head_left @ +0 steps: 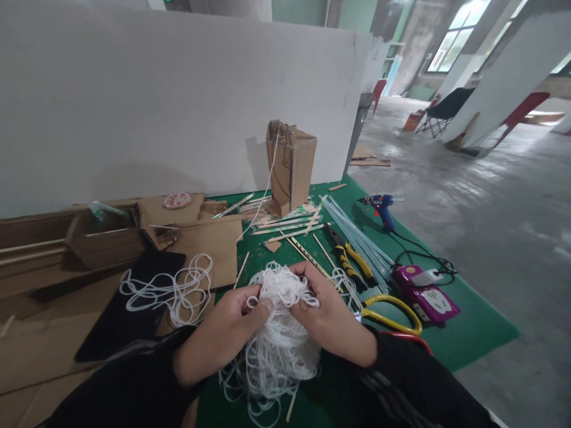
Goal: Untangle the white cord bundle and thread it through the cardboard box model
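Observation:
A big tangled bundle of white string (281, 351) hangs and spreads over the near edge of the green table, with loose loops trailing at its bottom. My left hand (232, 327) grips the bundle's upper left, thumb and fingers closed on some strands. On the upper right, my right hand (330, 309) is closed around another part of the same string, its fingertips partly hidden in the loops. A smaller loose coil of white string (178, 291) lies to the left on a black sheet and cardboard. Just right of my right hand are scissors with yellow and red handles (410, 312).
A cardboard box structure (292, 169) with a string stands at the back, among wooden sticks (289, 226). Pliers (352, 261), clear glue sticks (357, 235), a blue glue gun (381, 211) and a purple power strip (423, 297) lie right. Cardboard pieces (218, 249) cover the left.

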Motion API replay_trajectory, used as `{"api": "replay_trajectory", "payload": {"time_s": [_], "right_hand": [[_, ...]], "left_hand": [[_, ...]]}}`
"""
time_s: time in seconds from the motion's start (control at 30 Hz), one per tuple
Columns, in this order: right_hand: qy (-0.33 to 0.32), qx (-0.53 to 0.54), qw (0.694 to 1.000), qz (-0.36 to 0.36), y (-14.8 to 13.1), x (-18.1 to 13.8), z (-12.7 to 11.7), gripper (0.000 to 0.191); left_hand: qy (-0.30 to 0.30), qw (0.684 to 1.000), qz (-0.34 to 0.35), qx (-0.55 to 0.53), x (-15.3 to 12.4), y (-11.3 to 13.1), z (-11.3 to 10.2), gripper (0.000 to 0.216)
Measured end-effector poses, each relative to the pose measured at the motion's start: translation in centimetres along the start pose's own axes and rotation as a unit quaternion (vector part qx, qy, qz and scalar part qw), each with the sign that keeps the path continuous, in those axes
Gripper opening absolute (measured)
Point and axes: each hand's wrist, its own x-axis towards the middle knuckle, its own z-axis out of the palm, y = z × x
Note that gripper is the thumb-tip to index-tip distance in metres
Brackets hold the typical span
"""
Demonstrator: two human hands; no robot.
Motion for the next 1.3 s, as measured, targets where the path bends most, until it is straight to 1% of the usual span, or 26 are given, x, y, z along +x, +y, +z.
{"api": "replay_trajectory", "payload": {"time_s": [0.1, 0.17, 0.2, 0.27, 0.3, 0.37, 0.4, 0.47, 0.57, 0.63, 0.77, 0.87, 1.03, 1.17, 1.3], "right_hand": [[0.006, -0.029, 0.999, -0.019, -0.2, -0.2, -0.2, 0.035], [0.028, -0.06, 0.995, -0.072, -0.5, -0.5, -0.4, 0.043], [0.047, -0.081, 0.989, -0.116, -0.6, -0.7, -0.5, 0.047], [0.078, -0.134, 0.963, -0.219, -0.8, -1.0, -0.7, 0.052], [0.078, -0.164, 0.946, -0.269, -0.9, -1.1, -0.8, 0.05], [0.044, -0.226, 0.914, -0.334, -0.9, -1.1, -0.9, 0.045], [0.025, -0.251, 0.903, -0.347, -0.9, -1.0, -0.9, 0.042], [0.006, -0.283, 0.901, -0.33, -0.8, -0.8, -0.8, 0.037], [0.018, -0.291, 0.917, -0.271, -0.6, -0.5, -0.5, 0.026], [0.018, -0.288, 0.925, -0.248, -0.6, -0.4, -0.4, 0.02], [0.016, -0.281, 0.932, -0.228, -0.6, -0.3, -0.3, 0.015], [0.019, -0.27, 0.935, -0.23, -0.5, -0.2, -0.3, 0.013], [0.031, -0.23, 0.949, -0.211, -0.6, -0.3, -0.3, 0.018], [0.059, -0.175, 0.97, -0.16, -0.7, -0.4, -0.5, 0.017], [0.045, -0.104, 0.988, -0.106, -0.9, -0.1, -0.7, 0.014]], "left_hand": [[0.004, 1.0, -0.008, -0.012, 0.1, 0.0, -0.2, 0.03], [0.008, 1.0, -0.003, -0.018, 0.0, 0.0, -0.3, 0.03], [0.01, 1.0, -0.001, -0.015, 0.0, 0.0, -0.3, 0.029], [0.012, 1.0, 0.012, 0.005, 0.0, -0.1, -0.4, 0.025], [0.016, 0.999, 0.021, 0.021, -0.1, -0.1, -0.4, 0.022], [0.026, 0.997, 0.041, 0.053, -0.1, -0.1, -0.4, 0.019], [0.031, 0.996, 0.045, 0.064, -0.1, 0.0, -0.4, 0.019], [0.033, 0.996, 0.037, 0.073, -0.1, 0.1, -0.4, 0.021], [0.016, 0.998, 0.023, 0.05, -0.2, 0.2, -0.3, 0.023], [0.01, 0.999, 0.025, 0.038, -0.1, 0.2, -0.3, 0.024], [0.015, 0.998, 0.032, 0.042, 0.1, 0.1, -0.4, 0.028], [0.011, 0.999, 0.031, 0.033, 0.1, 0.1, -0.3, 0.029], [0.01, 0.999, 0.021, 0.049, -0.1, 0.4, -0.4, 0.03], [0.021, 0.997, -0.001, 0.073, -0.1, 0.5, -0.8, 0.032], [0.021, 0.998, -0.003, 0.059, -0.1, 0.3, -1.1, 0.029]]}}
